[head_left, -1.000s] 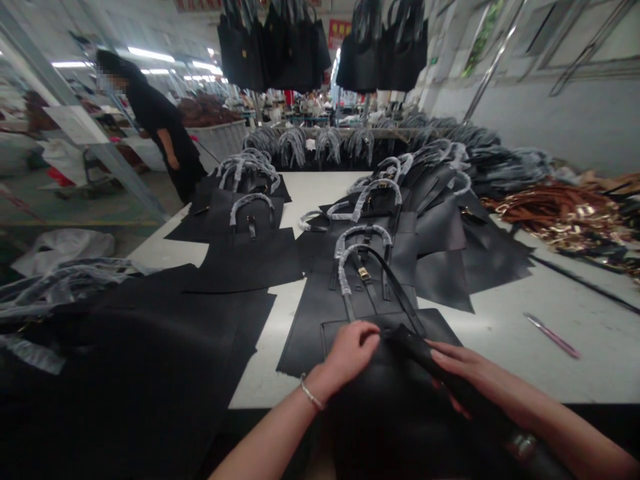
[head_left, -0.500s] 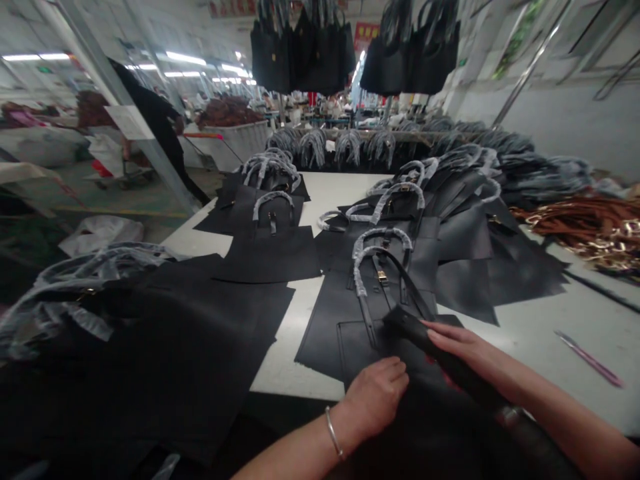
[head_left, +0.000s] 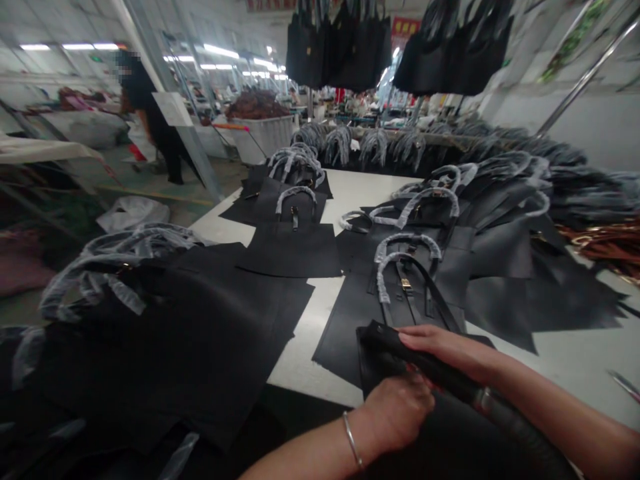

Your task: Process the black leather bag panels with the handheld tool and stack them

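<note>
My right hand (head_left: 445,347) is closed around a long black tube-like piece (head_left: 463,387) with a shiny band, which runs to the lower right. Its flat far end lies over a black leather bag panel (head_left: 370,360). Close below it, my left hand (head_left: 400,407) is curled with fingers pinched, a bangle on the wrist. What those fingers hold is hidden. Just beyond both hands, a bag handle (head_left: 383,287) wrapped in clear film arches over black panels, near a strap with a gold buckle (head_left: 405,283).
Black bag panels (head_left: 200,320) with wrapped handles cover the table's left side; more panels (head_left: 505,300) lie right. A pen-like tool (head_left: 623,385) and brown straps (head_left: 605,240) are at the right edge. Finished black bags (head_left: 340,47) hang overhead. A person (head_left: 160,120) stands beyond a metal post (head_left: 185,133).
The view has swung left, so the table shifts rightward. My left hand has come up against the black piece, close to the right hand's fingers. The person in the background has come out from behind the post.
</note>
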Demonstrator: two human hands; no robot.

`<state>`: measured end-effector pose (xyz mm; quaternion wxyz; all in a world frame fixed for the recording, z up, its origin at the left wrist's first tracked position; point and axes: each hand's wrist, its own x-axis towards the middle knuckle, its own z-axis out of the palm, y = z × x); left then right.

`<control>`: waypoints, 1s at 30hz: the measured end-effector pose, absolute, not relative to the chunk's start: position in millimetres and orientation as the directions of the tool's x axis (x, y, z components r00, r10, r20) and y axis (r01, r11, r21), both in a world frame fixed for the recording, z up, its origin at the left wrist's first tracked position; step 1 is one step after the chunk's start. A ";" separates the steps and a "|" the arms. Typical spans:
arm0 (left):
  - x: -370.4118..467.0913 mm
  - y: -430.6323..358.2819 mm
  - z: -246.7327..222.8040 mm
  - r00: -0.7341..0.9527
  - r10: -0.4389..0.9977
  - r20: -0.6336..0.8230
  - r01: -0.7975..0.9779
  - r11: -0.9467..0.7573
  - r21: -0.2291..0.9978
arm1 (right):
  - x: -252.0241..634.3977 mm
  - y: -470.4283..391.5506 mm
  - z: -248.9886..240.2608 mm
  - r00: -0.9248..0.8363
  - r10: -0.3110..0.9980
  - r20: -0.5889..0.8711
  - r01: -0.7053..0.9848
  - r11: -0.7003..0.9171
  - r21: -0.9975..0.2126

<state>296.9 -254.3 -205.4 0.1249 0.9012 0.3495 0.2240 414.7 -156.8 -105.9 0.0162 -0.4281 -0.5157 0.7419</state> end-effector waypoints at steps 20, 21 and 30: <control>297.2 -250.9 -211.1 0.502 0.816 0.286 0.647 -0.574 0.502 | 400.5 -168.2 -94.7 -0.391 0.825 -0.408 0.367 -0.266 -0.891; 291.7 -248.1 -208.9 0.406 0.862 0.304 0.686 -0.507 0.522 | 409.5 -167.8 -88.9 -0.370 0.841 -0.395 0.357 -0.264 -0.896; 242.4 -200.9 -174.1 -0.115 0.993 -0.016 0.928 0.113 0.355 | 527.4 -220.2 -63.7 0.080 0.911 -0.406 0.292 -0.411 -0.864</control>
